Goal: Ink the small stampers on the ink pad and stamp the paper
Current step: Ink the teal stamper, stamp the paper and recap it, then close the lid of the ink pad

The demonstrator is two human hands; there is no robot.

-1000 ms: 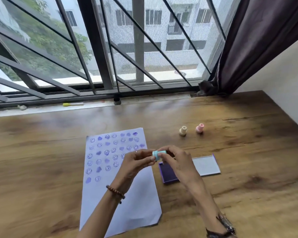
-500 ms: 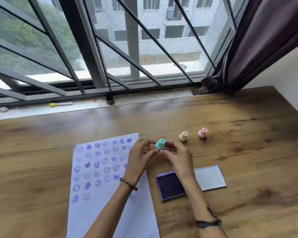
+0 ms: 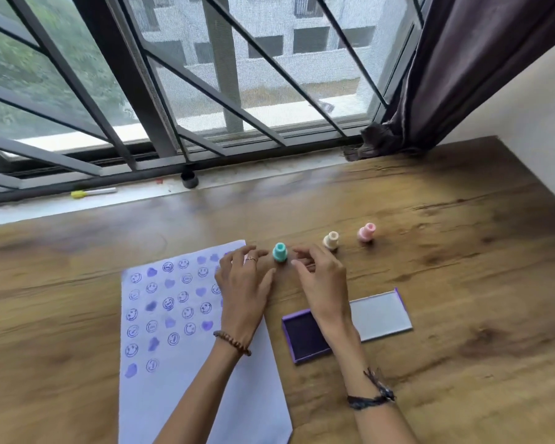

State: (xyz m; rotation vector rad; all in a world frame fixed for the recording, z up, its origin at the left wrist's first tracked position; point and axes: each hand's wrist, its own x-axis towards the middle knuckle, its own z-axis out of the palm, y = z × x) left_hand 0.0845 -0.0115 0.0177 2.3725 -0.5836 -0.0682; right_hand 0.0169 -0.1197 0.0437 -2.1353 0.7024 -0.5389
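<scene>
You are parking the teal stamper (image 3: 280, 251) upright beside its mates, both hands (image 3: 243, 281) (image 3: 321, 274) flanking it, fingers parted, gripping nothing.

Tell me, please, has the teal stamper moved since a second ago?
Yes. The teal stamper has gone from above the ink pad away toward the window, and now stands on the table in line with the cream stamper.

The left hand (image 3: 245, 288) covers the stamped rows at the paper (image 3: 202, 373) sheet's right edge, the right hand's (image 3: 322, 283) wrist hides part of the ink pad (image 3: 305, 339), and the paper's lower end is cut off.
</scene>
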